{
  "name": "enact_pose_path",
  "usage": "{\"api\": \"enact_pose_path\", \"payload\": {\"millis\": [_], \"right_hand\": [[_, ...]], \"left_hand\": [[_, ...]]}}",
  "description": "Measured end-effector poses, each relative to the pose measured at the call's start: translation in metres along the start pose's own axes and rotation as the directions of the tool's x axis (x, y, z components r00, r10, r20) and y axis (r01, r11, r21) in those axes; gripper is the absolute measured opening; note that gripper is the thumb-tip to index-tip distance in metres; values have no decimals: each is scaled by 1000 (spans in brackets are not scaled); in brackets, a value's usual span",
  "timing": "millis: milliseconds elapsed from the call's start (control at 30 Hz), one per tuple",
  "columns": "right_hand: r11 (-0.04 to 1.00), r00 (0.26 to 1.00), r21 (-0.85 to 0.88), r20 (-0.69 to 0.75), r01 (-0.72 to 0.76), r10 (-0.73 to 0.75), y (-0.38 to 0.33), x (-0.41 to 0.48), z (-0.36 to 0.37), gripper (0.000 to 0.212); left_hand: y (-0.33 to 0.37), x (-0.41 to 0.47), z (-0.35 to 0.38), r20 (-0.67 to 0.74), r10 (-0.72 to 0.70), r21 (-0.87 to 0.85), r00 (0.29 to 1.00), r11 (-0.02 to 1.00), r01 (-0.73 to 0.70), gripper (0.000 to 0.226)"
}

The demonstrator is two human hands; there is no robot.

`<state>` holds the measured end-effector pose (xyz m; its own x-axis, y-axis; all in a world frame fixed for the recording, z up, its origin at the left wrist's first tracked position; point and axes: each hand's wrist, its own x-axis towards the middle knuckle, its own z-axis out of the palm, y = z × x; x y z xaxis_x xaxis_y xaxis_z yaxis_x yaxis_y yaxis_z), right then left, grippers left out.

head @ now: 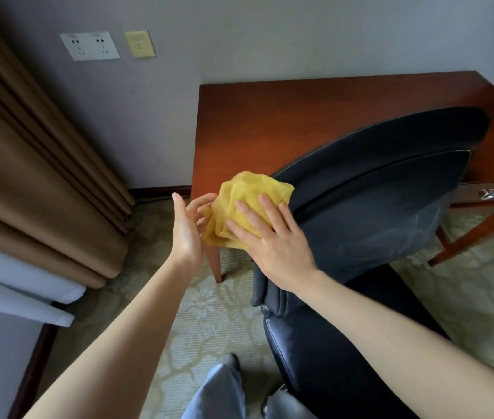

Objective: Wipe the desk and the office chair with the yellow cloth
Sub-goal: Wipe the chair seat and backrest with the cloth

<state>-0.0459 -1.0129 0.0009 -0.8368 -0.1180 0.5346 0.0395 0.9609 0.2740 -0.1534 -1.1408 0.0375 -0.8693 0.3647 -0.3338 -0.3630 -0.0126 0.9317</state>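
Right hand point(272, 246) pressing yellow cloth point(248, 201) on office chair point(375, 192), left hand point(188, 228) touching cloth

A hotel-like room or home study is suggested. A wooden desk point(269, 116) is set against the wall, and a black leather chair point(375, 192) is placed before it. Sockets point(90, 46) are fitted left of it, curtains point(28, 176) are hung further left, and patterned carpet point(209, 313) is laid beneath it.
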Motion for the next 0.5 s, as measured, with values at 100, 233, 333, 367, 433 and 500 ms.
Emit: {"api": "enact_pose_path", "payload": {"millis": [100, 233, 333, 367, 433, 500], "right_hand": [[987, 990, -69, 23, 144, -142, 0, -15, 9, 42], [874, 932, -328, 185, 359, -313, -4, -44, 26, 54], [817, 885, -358, 299, 451, -358, 0, -68, 30, 56], [810, 864, -334, 331, 483, -379, 4, -71, 30, 54], [794, 807, -248, 395, 555, -440, 15, -73, 29, 48], [780, 749, -151, 435, 608, -500, 28, -71, 24, 37]], "left_hand": [[12, -4, -10, 1, 64, 92, 998, 994, -64, 66], [27, -16, -5, 131, 154, 299, 979, 936, -188, 51], [35, -25, 15, 317, 188, 437, 930, 841, -319, 44], [37, -27, 24, 373, 173, 457, 911, 821, -343, 44], [36, -31, 39, 457, 121, 464, 881, 813, -353, 46], [32, -31, 54, 485, 93, 457, 870, 821, -343, 49]]}}
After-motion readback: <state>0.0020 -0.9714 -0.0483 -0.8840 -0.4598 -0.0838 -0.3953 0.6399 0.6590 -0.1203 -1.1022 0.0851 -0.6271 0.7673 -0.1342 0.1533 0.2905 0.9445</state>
